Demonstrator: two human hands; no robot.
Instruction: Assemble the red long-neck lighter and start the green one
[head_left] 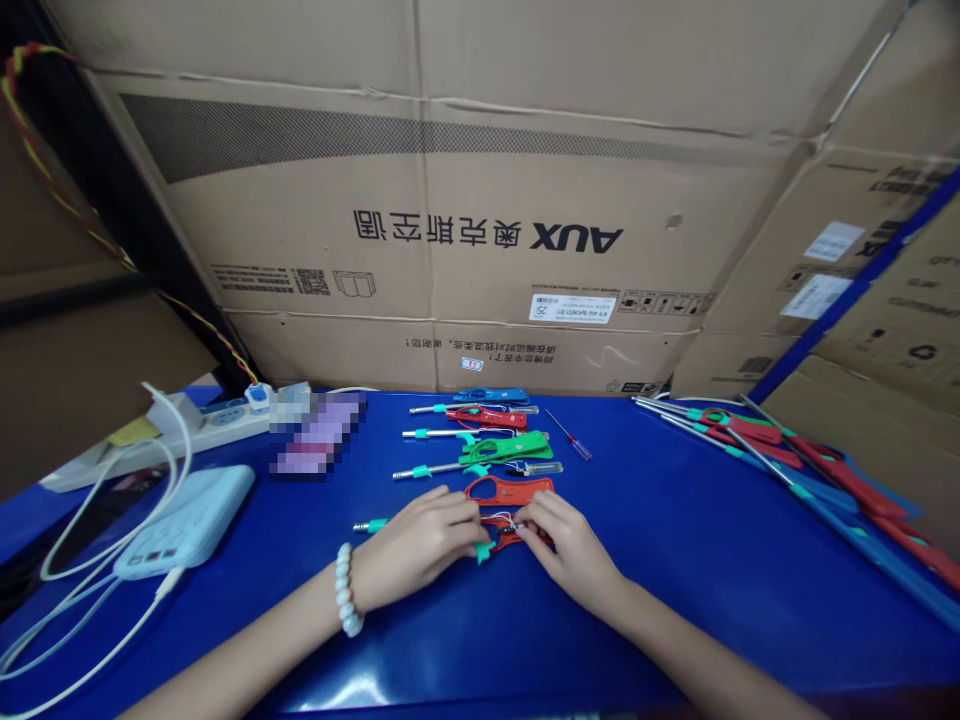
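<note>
My left hand (431,532), with a pale bead bracelet (345,590), is closed over an opened long-nosed lighter. The metal tube (361,526) of this lighter sticks out to the left, and its green trigger (484,551) shows below my fingertips. At its right end, my right hand (564,545) pinches a small black part (511,529) with thin white wires. Some of the red handle lies under my fingers, partly hidden. Just beyond both hands rests a loose orange-red handle shell (517,490).
Behind lie more opened lighters with green (517,448), red (491,417) and blue (495,395) handles. A screwdriver (577,446) is beside them. Whole lighters (847,475) lie right. A power bank (191,530) with white cables and a power strip (217,425) are left. Cardboard (465,200) stands behind.
</note>
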